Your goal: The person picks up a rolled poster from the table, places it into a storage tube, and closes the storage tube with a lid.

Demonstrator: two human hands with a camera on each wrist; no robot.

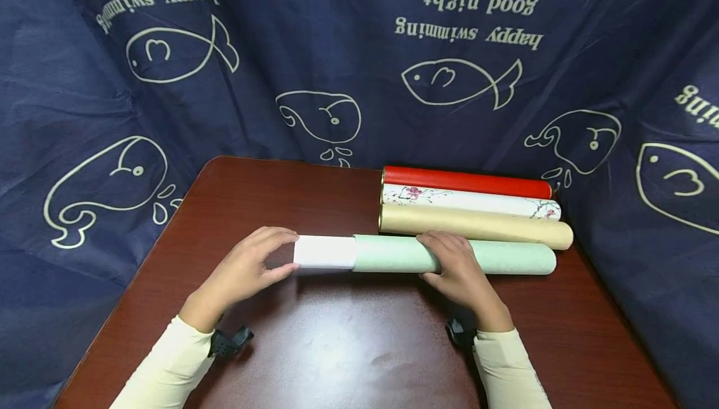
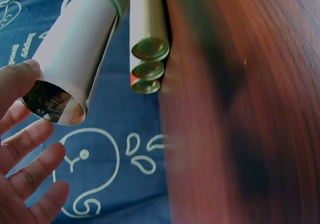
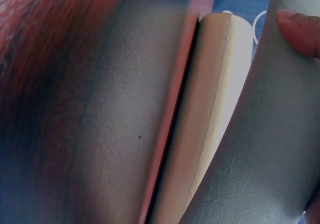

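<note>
A white paper roll (image 1: 324, 252), with a dark printed picture on its inner face, sticks out of the left end of a pale green cardboard tube (image 1: 511, 258). My left hand (image 1: 244, 271) holds the roll's outer end, finger and thumb on opposite sides of its rim. In the left wrist view, the open end of the paper roll (image 2: 75, 49) shows, its edge overlapping along one side; other fingers of my left hand (image 2: 30, 159) are spread below it. Around the middle of the green tube (image 3: 265, 134), my right hand (image 1: 457, 268) grips with thumb and fingers.
Behind the green tube lie a beige tube (image 1: 477, 225), a white flower-patterned tube (image 1: 472, 200) and a red tube (image 1: 466, 181), side by side. Their left ends have gold-coloured caps. A dark blue printed cloth (image 1: 359, 53) hangs around the brown table (image 1: 269, 190).
</note>
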